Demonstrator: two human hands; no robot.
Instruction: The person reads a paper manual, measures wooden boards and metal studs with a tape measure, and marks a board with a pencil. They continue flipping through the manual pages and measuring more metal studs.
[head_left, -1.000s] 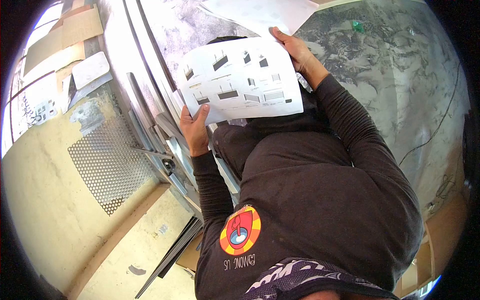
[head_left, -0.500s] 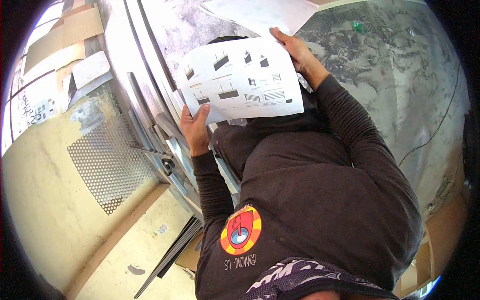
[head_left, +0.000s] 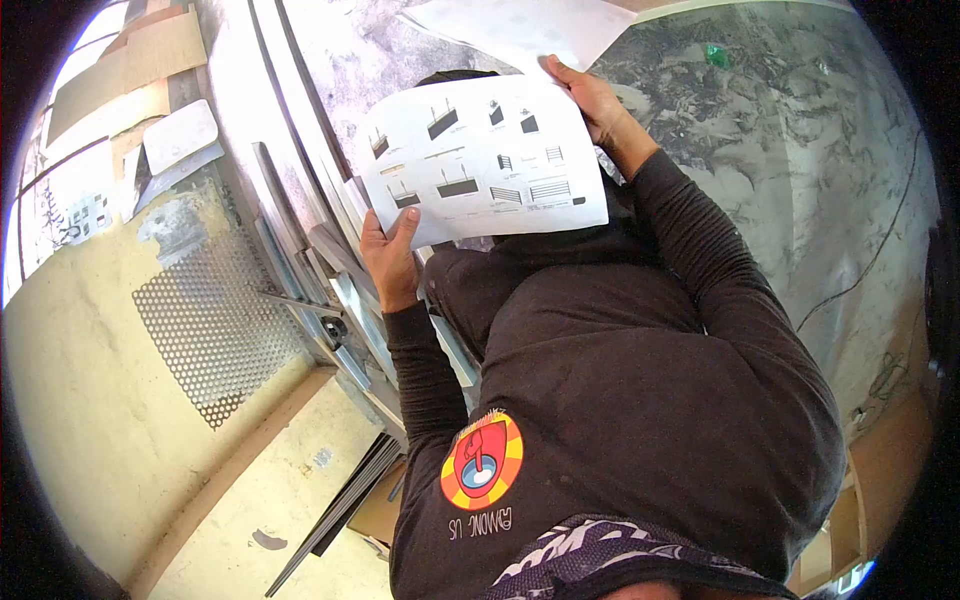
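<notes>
A white printed sheet (head_left: pixel 475 215) with small dark drawings and rows of text is held up over my lap, slightly curved. My left hand (head_left: pixel 393 258) grips its lower left corner, thumb on the printed face and fingers behind. At the upper right edge my right hand (head_left: pixel 597 108) pinches the paper, its thumb pointing toward more white paper (head_left: pixel 560 28). That paper spreads out beyond the top of the sheet. The fingers of my right hand are mostly hidden behind the sheet.
Long metal bars (head_left: pixel 285 215) lie to the left beside my knee. Farther left are a perforated metal panel (head_left: pixel 225 325) and cardboard pieces (head_left: pixel 165 50). Dark thin strips (head_left: pixel 345 500) lean at lower left. A green scrap (head_left: pixel 716 55) and a cable (head_left: pixel 860 280) lie on the smudged floor at right.
</notes>
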